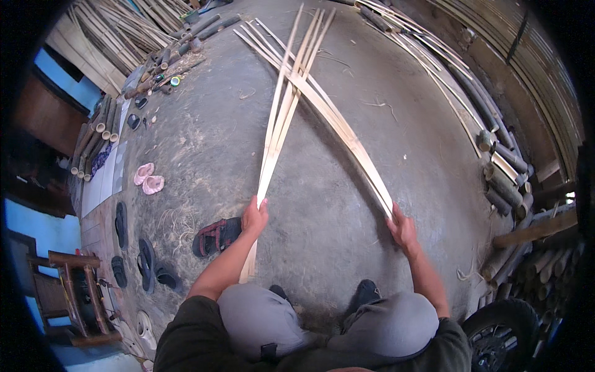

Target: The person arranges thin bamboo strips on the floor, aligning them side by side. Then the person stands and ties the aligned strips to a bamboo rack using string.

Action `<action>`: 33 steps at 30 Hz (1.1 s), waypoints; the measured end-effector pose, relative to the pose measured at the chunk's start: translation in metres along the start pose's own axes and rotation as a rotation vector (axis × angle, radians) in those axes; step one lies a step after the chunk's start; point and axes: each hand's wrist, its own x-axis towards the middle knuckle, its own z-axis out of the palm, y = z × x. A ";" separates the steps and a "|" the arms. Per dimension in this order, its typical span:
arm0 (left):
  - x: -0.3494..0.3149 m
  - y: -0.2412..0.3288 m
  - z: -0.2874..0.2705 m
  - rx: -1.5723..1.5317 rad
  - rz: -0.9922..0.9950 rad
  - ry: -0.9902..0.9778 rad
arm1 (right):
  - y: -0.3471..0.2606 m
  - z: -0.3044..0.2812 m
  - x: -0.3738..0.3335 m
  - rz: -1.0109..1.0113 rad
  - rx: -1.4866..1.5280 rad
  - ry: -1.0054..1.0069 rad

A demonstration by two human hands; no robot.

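My left hand (255, 214) is closed round a bundle of long pale bamboo strips (281, 127), whose near ends stick out behind it beside my left knee. A second bundle of bamboo strips (351, 141) runs from my right hand (403, 227), which grips its near end. Ahead of me the two bundles cross like an X, their far ends fanned out over the concrete floor (328, 204). How the fingers wrap under the strips is partly hidden.
Sandals (216, 237), pink clogs (149, 178) and other footwear lie at left, near a wooden chair (80, 297). Cut bamboo poles (111, 121) are stacked beyond them. More bamboo (505, 183) lines the right wall. A wheel (502, 335) stands at lower right.
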 end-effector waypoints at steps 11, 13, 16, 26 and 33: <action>-0.005 0.002 0.013 0.070 -0.037 -0.055 | 0.034 -0.011 0.008 -0.091 -0.135 0.082; -0.006 0.004 0.007 0.018 -0.024 -0.023 | 0.005 -0.004 0.003 0.033 -0.084 0.038; 0.004 0.011 0.022 0.009 0.014 -0.044 | -0.012 0.027 -0.012 0.037 0.003 -0.001; -0.020 0.066 0.062 -0.080 0.073 -0.071 | -0.040 0.057 -0.029 -0.055 0.123 0.085; -0.018 0.099 0.092 -0.161 0.083 -0.139 | -0.017 0.026 -0.009 -0.147 0.004 0.181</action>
